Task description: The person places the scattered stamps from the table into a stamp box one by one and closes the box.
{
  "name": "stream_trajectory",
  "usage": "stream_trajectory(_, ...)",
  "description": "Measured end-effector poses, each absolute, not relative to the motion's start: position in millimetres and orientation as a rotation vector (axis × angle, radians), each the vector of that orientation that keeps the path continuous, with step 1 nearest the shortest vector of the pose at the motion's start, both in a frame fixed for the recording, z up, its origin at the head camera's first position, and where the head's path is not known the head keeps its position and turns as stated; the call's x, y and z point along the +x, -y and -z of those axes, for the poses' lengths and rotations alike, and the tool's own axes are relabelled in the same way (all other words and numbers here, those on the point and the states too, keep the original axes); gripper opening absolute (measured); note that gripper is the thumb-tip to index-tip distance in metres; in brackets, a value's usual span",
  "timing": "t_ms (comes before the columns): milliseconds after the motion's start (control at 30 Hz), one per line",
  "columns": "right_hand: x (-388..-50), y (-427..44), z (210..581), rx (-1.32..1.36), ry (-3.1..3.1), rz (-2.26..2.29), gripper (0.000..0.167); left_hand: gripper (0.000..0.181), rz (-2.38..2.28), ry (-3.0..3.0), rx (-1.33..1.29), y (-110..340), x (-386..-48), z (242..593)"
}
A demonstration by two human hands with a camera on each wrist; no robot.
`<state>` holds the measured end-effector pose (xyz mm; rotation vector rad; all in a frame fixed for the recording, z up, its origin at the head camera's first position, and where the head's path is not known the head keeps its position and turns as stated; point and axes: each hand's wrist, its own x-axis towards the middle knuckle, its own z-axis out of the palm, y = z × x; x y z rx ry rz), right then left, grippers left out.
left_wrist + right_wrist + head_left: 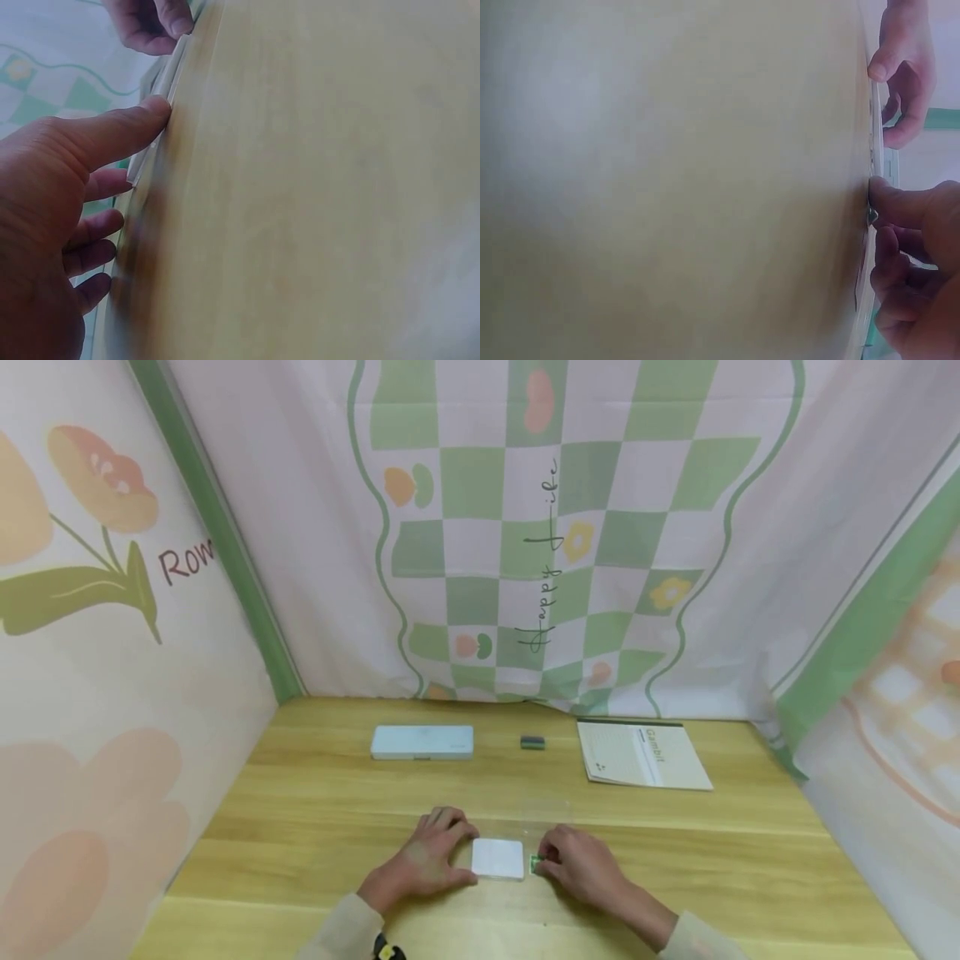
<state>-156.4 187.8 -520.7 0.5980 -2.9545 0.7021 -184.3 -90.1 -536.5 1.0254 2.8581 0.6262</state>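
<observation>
A white rectangular card or stack with rounded corners (498, 858) lies flat on the table between the two hands. The left hand (431, 856) holds its left side, thumb at the near corner and a finger at the far one; in the left wrist view the thumb of the left hand (82, 165) touches its edge. Just right of the white piece, the right hand (588, 867) pinches a small green item (534, 863) between thumb and finger, low at the table. The right wrist view has the right hand (922, 247) with its other fingers curled; the green item is mostly hidden there.
A clear transparent sheet or lid (546, 815) lies behind the right hand. Farther back on the wooden table (315, 802) are a light blue case (422, 742), a small dark green block (532, 742) and a notebook (645, 755). Printed curtains hang around the table.
</observation>
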Motion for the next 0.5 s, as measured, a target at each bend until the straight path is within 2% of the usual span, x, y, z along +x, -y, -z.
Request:
stream_trajectory(200,-154.0,-187.6,519.5,0.619,2.925,-0.678,0.014,0.059,-0.627,-2.874,1.044,90.7,-184.6,537.3)
stream_trajectory(500,-150.9,-188.4,520.6,0.659,2.851,-0.544,0.023,0.057,-0.632,-2.879,1.056,91.5,-185.2,540.5)
